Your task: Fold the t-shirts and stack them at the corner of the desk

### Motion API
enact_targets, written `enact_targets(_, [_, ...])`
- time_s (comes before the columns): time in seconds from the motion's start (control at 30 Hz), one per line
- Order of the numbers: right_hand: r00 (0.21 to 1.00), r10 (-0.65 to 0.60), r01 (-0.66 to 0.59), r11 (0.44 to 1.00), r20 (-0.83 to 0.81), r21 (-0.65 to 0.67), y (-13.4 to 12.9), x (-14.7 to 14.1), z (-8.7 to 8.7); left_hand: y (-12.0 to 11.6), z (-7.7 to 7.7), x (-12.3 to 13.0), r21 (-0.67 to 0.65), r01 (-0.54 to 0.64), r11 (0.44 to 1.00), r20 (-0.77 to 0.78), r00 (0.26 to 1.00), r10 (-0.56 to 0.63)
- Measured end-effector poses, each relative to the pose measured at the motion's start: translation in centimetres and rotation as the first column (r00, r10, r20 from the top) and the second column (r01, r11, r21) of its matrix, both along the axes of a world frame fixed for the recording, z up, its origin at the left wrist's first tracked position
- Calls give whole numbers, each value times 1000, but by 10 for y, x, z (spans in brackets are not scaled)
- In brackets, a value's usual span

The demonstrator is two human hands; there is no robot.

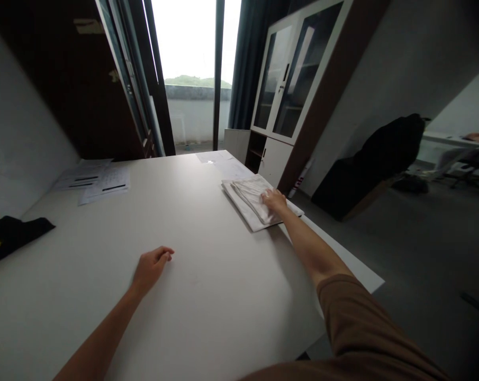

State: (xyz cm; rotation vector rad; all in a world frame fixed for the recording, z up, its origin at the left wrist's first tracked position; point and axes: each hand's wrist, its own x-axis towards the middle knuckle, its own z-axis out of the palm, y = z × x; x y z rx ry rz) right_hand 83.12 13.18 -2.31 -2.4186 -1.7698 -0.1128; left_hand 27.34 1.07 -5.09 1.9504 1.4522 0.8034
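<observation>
A stack of folded white cloth point(247, 200) lies near the table's right edge, its layers slightly offset. My right hand point(274, 201) reaches across onto the top piece, with fingers bent and closed on the fabric. Part of the cloth is hidden under that hand. Some way to the left and nearer to me, my left hand point(152, 267) rests on the white table point(191, 312). Its fingers are curled together with nothing visible in them.
Printed sheets point(106, 182) lie at the table's far left, and another paper point(231, 166) lies beyond the cloth. A black item with a yellow patch point(19, 233) sits at the left edge. Behind stands a glass-door cabinet point(277, 143); a black covered object point(378, 159) is at right.
</observation>
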Motion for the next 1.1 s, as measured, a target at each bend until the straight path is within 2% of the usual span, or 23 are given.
enact_targets(0.07, [999,26,-27,998,22,49,12,-19,-2,-1,1,0,-5,1,1000,13,1000,-1])
enact_targets(0.1, [998,63,-63,998,20,29,19,-27,-3,-1,2,0,-7,-1,1000,16,1000,1])
enact_targets(0.2, [991,127,-131,978,-36,-164,39,-44,-1,-2,4,1,-11,-10,1000,19,1000,10])
enact_targets(0.23, [991,129,-133,972,-37,-193,46,-46,2,-2,5,2,-12,-13,1000,21,1000,13])
enact_targets(0.33, [991,136,-135,988,11,-79,66,-53,14,-2,5,3,-20,-20,1000,8,1000,21])
enact_targets(0.4, [983,186,-185,982,11,-35,75,-60,18,-1,4,3,-21,-18,1000,-1,1000,18])
enact_targets(0.53, [945,325,-327,933,-35,-147,82,-85,6,-2,3,3,-14,-17,1000,19,1000,17])
enact_targets(0.63, [948,317,-317,942,-21,-113,85,-103,-2,-1,3,3,-9,-11,1000,27,1000,11])
enact_targets(0.77, [948,317,-316,941,-13,-120,88,-120,1,2,0,1,-7,0,1000,36,999,0])
enact_targets(0.87, [950,312,-310,948,11,-65,86,-124,3,-1,0,2,-28,1,1000,82,997,1])
enact_targets(0.97, [939,344,-341,934,8,-106,93,-114,-7,-2,0,-3,-59,50,997,159,986,-40])
enact_targets(1.0, [935,353,-351,933,21,-75,100,-107,-14,0,0,-9,-53,61,997,169,984,-51])
enact_targets(1.07, [921,379,-389,910,89,142,116,-89,-28,7,2,-33,1,46,999,102,994,-46])
enact_targets(1.1, [919,374,-394,882,123,259,122,-79,-34,9,4,-51,35,8,999,11,1000,-8])
